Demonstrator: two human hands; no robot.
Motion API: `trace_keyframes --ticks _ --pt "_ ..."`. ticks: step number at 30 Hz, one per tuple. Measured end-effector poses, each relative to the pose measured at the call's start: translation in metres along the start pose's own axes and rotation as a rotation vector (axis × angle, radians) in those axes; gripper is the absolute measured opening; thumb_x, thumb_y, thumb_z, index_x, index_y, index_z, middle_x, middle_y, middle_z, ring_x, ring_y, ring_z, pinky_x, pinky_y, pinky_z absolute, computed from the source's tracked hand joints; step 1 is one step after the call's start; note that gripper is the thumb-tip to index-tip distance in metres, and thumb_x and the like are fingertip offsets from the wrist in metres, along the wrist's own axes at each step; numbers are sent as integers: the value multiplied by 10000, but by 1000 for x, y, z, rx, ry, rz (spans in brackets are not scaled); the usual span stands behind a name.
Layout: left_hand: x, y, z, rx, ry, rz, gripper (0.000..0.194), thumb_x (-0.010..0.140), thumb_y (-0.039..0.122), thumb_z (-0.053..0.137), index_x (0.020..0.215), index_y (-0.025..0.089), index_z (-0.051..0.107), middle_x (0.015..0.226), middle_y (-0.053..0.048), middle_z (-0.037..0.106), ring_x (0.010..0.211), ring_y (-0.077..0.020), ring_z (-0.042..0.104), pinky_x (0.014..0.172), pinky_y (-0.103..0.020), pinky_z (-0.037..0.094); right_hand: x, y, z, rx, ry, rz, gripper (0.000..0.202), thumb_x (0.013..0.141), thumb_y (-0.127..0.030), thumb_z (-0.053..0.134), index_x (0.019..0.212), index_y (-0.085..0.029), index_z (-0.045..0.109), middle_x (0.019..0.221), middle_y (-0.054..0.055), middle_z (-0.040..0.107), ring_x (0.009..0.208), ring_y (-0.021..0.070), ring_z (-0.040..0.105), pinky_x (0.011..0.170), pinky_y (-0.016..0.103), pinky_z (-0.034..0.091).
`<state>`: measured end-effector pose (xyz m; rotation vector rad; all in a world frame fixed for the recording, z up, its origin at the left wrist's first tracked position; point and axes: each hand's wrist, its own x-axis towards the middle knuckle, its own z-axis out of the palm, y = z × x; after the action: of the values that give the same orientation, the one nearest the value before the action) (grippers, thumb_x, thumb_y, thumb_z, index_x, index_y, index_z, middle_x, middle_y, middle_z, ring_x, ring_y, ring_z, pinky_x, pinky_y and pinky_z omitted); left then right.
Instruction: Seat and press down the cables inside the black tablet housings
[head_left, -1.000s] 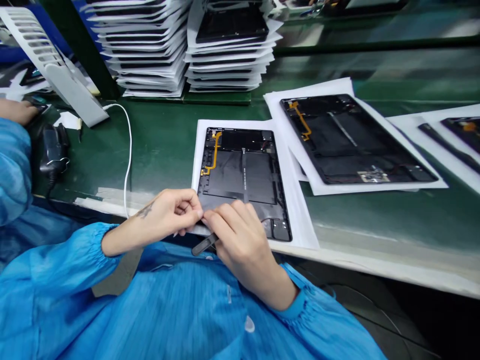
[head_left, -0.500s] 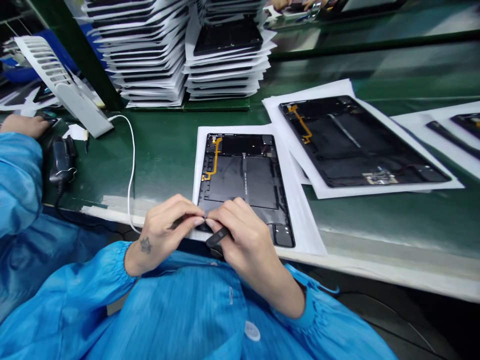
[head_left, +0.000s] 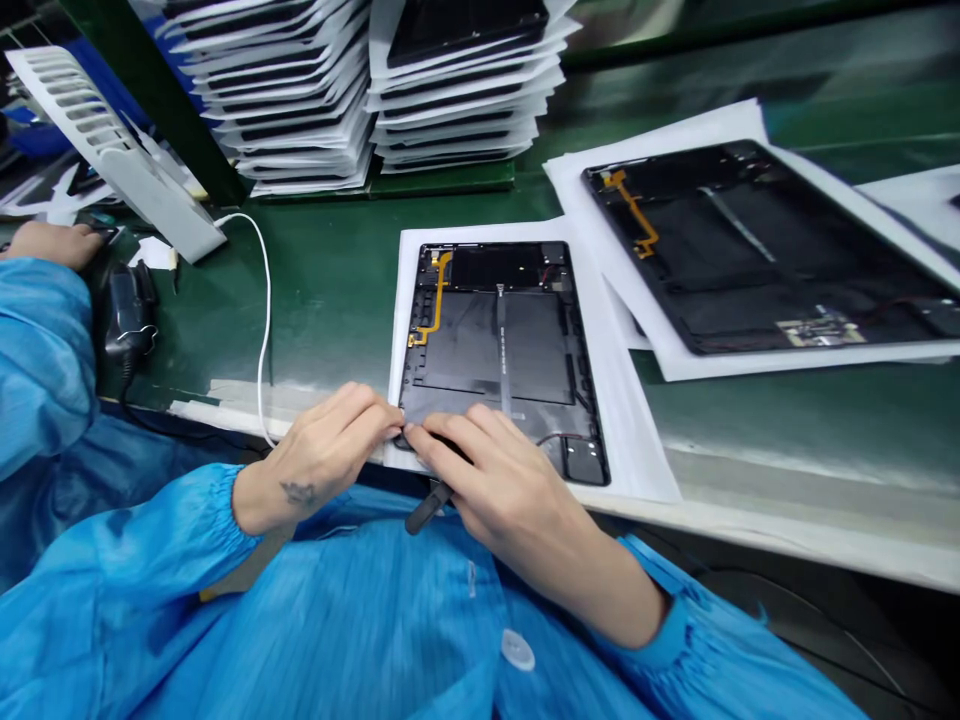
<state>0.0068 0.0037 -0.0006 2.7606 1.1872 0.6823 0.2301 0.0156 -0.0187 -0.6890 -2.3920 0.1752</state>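
An opened black tablet casing (head_left: 480, 350) with an orange flex cable (head_left: 441, 300) lies on white paper (head_left: 637, 440) at the table's front edge. At its lower left corner my left hand (head_left: 326, 450) has fingertips pinched together; whatever they grip is too small to make out. My right hand (head_left: 495, 465) rests over the same corner, fingers curled round a dark tool (head_left: 429, 507) whose thick end sticks out below the palm. The fingertips of both hands nearly meet, hiding the corner.
To the right, a second opened casing (head_left: 757, 250) lies on paper. Behind stand tall paper-layered stacks (head_left: 285, 100). On the left are a white stand (head_left: 142, 180), its white cable (head_left: 268, 310), a black corded device (head_left: 129, 315) and another person's hand (head_left: 56, 243).
The view has shifted, so the casings appear farther right. My left fingertips have flattened closer together, and the tool in my right hand now points lower, with its end below the palm.
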Motion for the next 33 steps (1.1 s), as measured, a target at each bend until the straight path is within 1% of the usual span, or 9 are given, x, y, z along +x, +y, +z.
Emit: trace_keyframes --ticks 5,11,16,19,22,24,26,29,33 --pt "0 2 -4 51 -28 30 121 991 86 534 1083 93 611 960 -90 644 897 -195 608 791 -325 541 3 -1 1 -86 -4 -24 376 1028 -98 318 1107 -44 682 994 140 693 811 225 497 669 366 428" --pt "-9 3 -6 73 73 34 233 964 64 582 1196 69 605 1031 -111 674 917 -186 616 818 -322 555 3 -1 2 -149 -13 -51 391 1034 -104 306 1107 -58 687 993 127 690 786 222 473 655 365 385" --pt "-17 1 -5 155 28 137 337 986 69 523 1322 52 542 1090 -153 688 1007 -234 646 848 -373 590 3 0 4 -144 -16 -79 345 1034 -139 357 1086 -61 689 985 120 697 771 225 466 644 374 393" --pt "-13 6 -11 270 -8 235 335 1008 92 450 1323 19 535 1062 -183 702 981 -258 667 820 -405 612 4 1 0 -41 -25 -57 342 1037 -310 463 1111 -53 675 1019 137 697 812 235 508 677 385 450" --pt "-6 13 -19 379 -64 283 311 1007 88 416 1252 -21 574 1045 -205 708 960 -276 679 792 -407 620 6 3 -12 75 -9 1 624 987 -559 472 1236 -4 609 1091 181 673 921 258 558 782 399 512" --pt "-5 14 -21 403 -91 294 284 1001 84 438 1214 -24 591 1020 -194 712 944 -274 681 776 -393 619 8 5 -22 44 -3 38 716 980 -605 414 1318 10 559 1071 177 664 912 256 573 771 383 518" --pt "-6 9 -20 319 -88 251 268 1003 83 450 1220 15 591 1021 -164 714 943 -247 678 787 -370 616 9 6 -29 -57 -8 52 698 1010 -570 346 1382 -7 525 977 137 656 809 230 572 681 351 496" --pt "-12 -4 -12 83 15 89 292 1005 73 454 1273 89 571 1113 -135 698 1008 -210 663 855 -350 602 8 5 -32 -128 -6 52 504 1063 -403 358 1444 -110 510 832 51 604 677 179 544 591 297 445" --pt "-15 -14 1 -68 103 -33 359 1007 153 523 1366 139 528 1340 -150 625 1251 -248 591 1040 -438 536 6 3 -25 -45 -16 52 410 1012 -85 416 1375 -169 587 950 59 657 819 143 631 677 231 501"
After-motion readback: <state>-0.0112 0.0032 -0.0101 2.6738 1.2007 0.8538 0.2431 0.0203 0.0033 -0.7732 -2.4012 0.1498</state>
